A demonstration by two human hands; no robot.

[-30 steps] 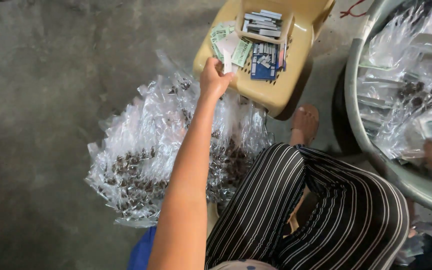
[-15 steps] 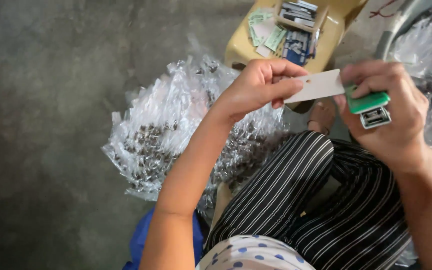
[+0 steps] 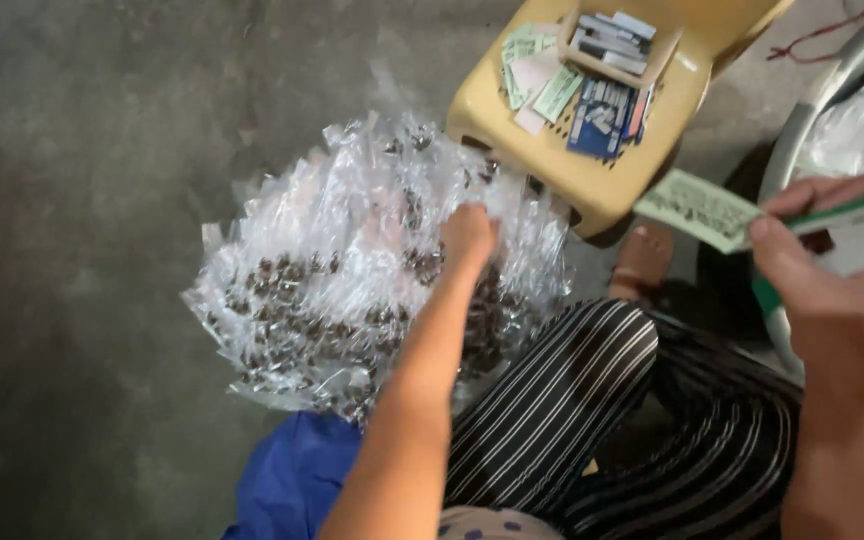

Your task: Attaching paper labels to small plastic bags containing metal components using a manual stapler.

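A: We see glossy clear plastic packets [image 3: 352, 270] mid-frame, crinkled, on a rough matt concrete floor [image 3: 82, 200].

B: Agreed. We note the smooth tan plastic stool [image 3: 592, 170] upper right; matt green paper label [image 3: 697, 210] at right.

A heap of clear plastic packets [image 3: 352, 270] with dark contents lies on the floor at centre left. Far on the tan stool [image 3: 602, 185] lie pale green paper labels [image 3: 542, 85] beside blue-and-white small boxes [image 3: 607, 110]. At right, one green label [image 3: 697, 208] is held up.
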